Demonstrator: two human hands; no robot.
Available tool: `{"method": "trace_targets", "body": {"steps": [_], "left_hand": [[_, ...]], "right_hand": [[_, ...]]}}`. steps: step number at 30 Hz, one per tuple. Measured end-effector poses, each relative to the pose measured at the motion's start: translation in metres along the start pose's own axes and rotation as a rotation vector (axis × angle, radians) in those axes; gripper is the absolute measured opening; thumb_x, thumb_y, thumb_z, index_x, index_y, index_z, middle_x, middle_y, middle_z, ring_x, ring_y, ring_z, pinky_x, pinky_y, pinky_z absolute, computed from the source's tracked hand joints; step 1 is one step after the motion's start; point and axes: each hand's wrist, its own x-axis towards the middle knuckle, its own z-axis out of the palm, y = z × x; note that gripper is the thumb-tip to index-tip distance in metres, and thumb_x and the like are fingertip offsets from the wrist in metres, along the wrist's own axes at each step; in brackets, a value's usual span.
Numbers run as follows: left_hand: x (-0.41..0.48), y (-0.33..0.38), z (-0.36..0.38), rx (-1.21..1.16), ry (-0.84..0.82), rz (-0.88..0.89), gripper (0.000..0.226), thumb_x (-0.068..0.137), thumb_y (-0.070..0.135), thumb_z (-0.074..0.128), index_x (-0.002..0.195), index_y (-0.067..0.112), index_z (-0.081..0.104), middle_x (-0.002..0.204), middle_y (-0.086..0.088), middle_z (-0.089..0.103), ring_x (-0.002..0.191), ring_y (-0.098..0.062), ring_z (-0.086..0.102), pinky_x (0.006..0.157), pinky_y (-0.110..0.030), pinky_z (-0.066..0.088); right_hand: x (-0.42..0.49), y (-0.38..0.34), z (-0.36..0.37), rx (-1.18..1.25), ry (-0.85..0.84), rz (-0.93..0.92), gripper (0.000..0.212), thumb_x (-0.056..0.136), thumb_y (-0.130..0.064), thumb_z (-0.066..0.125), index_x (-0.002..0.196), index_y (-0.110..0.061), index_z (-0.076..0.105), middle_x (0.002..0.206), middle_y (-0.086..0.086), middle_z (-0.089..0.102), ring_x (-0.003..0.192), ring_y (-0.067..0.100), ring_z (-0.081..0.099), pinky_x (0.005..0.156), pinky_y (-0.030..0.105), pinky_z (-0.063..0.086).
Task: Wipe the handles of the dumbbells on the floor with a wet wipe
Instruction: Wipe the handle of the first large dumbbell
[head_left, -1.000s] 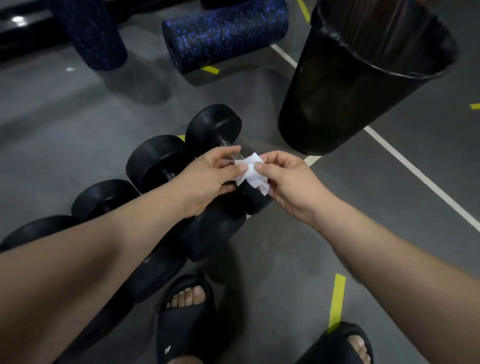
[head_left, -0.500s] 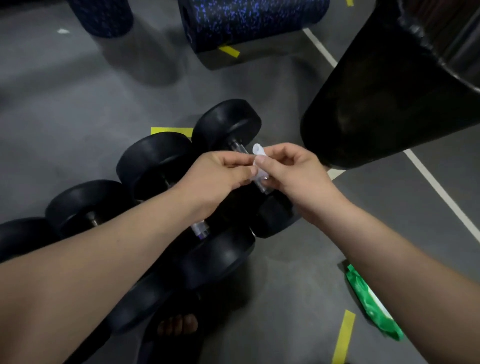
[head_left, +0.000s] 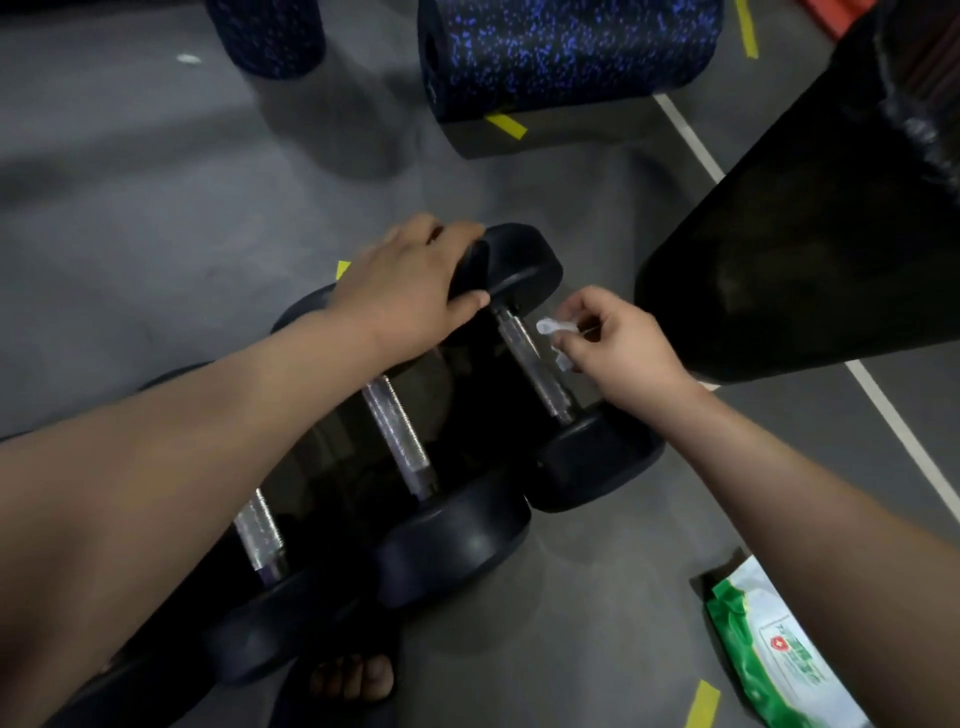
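Delta vs half a second back: both hands were pinching the wet wipe (head_left: 555, 329) together over the row. Now they're split.

Left hand (head_left: 410, 280) has let go of it and moved onto the rightmost dumbbell (head_left: 587, 462). The palm is on top of the far head (head_left: 524, 265), fingers curled over it, thumb along the near face. That's a grip on the head, nothing else in it.

Right hand (head_left: 623, 351) has the wipe alone. Thumb and forefinger pinch it, the other fingers are curled in. The wipe is bunched small; a second ago it was a looser wad. It sits just beside the upper part of that dumbbell's handle (head_left: 530, 358), on the right side. Can't tell whether it's touching the metal.

The dumbbells lie side by side on the floor (head_left: 156, 208). The second handle (head_left: 397, 431) and third handle (head_left: 258, 530) are bare, partly under my left forearm.

The view has come lower and closer.
- Black bin (head_left: 779, 260) fills the upper right, just beside the right hand.
- Green wipe pack (head_left: 769, 649) lies on the floor at lower right, with more of it in view than before.
- Speckled foam roller (head_left: 566, 52) is at the top, with a second roller (head_left: 270, 31) left of it.
- My foot (head_left: 353, 680), in a sandal, is at the bottom edge by the near heads.
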Motion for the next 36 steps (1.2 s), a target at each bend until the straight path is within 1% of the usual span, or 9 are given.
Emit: {"method": "trace_targets", "body": {"steps": [2,7,10,16,20,22,28,33,36], "left_hand": [[0.003,-0.005,0.005,0.045,-0.038,0.014,0.067,0.095,0.058,0.055,0.153,0.035,0.031,0.138,-0.008,0.048,0.123,-0.035,0.052,0.095,-0.044,0.046],[0.001,-0.006,0.012,0.124,-0.003,0.014,0.065,0.096,0.064,0.046,0.152,0.039,0.026,0.136,-0.005,0.051,0.112,-0.038,0.059,0.087,-0.048,0.052],[0.001,-0.007,0.015,0.146,0.014,0.019,0.065,0.097,0.064,0.044,0.153,0.039,0.025,0.136,-0.005,0.052,0.11,-0.038,0.06,0.086,-0.049,0.053],[0.003,-0.011,0.02,0.177,0.023,0.009,0.065,0.096,0.067,0.041,0.153,0.041,0.023,0.138,-0.003,0.05,0.11,-0.038,0.06,0.086,-0.05,0.052],[0.005,-0.01,0.021,0.175,0.041,0.013,0.064,0.096,0.065,0.043,0.152,0.039,0.026,0.133,-0.004,0.051,0.106,-0.039,0.061,0.084,-0.05,0.053],[0.005,-0.011,0.021,0.172,0.043,0.016,0.064,0.096,0.065,0.044,0.152,0.039,0.026,0.133,-0.003,0.051,0.106,-0.038,0.061,0.084,-0.05,0.053],[0.006,-0.013,0.024,0.196,0.05,0.016,0.065,0.097,0.065,0.042,0.153,0.038,0.024,0.137,-0.005,0.05,0.108,-0.039,0.06,0.082,-0.048,0.051],[0.006,-0.014,0.026,0.201,0.068,0.036,0.066,0.097,0.065,0.042,0.153,0.036,0.025,0.134,-0.007,0.051,0.106,-0.041,0.06,0.08,-0.048,0.05],[0.005,-0.016,0.026,0.211,0.072,0.041,0.066,0.097,0.065,0.041,0.154,0.036,0.024,0.136,-0.007,0.051,0.108,-0.041,0.06,0.081,-0.048,0.05]], "right_hand": [[0.008,0.0,0.004,-0.067,-0.003,-0.031,0.011,0.088,-0.024,0.072,0.088,-0.034,0.066,0.078,-0.008,0.069,0.075,0.013,0.069,0.08,0.038,0.057],[0.026,-0.002,0.017,-0.188,-0.031,-0.123,0.013,0.091,-0.023,0.068,0.102,-0.027,0.074,0.096,0.0,0.07,0.09,0.019,0.065,0.08,0.032,0.051],[0.03,-0.003,0.023,-0.2,-0.049,-0.114,0.016,0.091,-0.023,0.068,0.102,-0.028,0.077,0.103,-0.002,0.073,0.097,0.016,0.067,0.084,0.027,0.05],[0.025,0.001,0.011,-0.219,-0.148,-0.093,0.017,0.088,-0.016,0.069,0.097,-0.023,0.081,0.087,-0.018,0.071,0.092,0.003,0.066,0.078,0.013,0.044],[0.037,-0.004,0.026,-0.247,-0.045,-0.172,0.014,0.089,-0.02,0.066,0.091,-0.019,0.08,0.091,0.001,0.073,0.091,0.021,0.068,0.078,0.03,0.052],[0.038,-0.007,0.029,-0.248,-0.049,-0.193,0.015,0.09,-0.021,0.065,0.092,-0.017,0.079,0.097,0.003,0.071,0.094,0.025,0.067,0.081,0.037,0.053],[0.021,-0.001,0.01,-0.337,-0.193,-0.181,0.022,0.091,-0.016,0.064,0.105,-0.023,0.08,0.106,-0.008,0.075,0.101,0.012,0.066,0.084,0.022,0.048],[0.032,-0.012,0.027,-0.317,-0.061,-0.197,0.018,0.091,-0.019,0.061,0.096,-0.015,0.078,0.101,0.008,0.071,0.096,0.029,0.066,0.081,0.038,0.052],[0.03,-0.011,0.021,-0.321,-0.127,-0.177,0.021,0.09,-0.015,0.062,0.101,-0.019,0.08,0.104,0.001,0.074,0.099,0.021,0.067,0.083,0.03,0.051]]}}
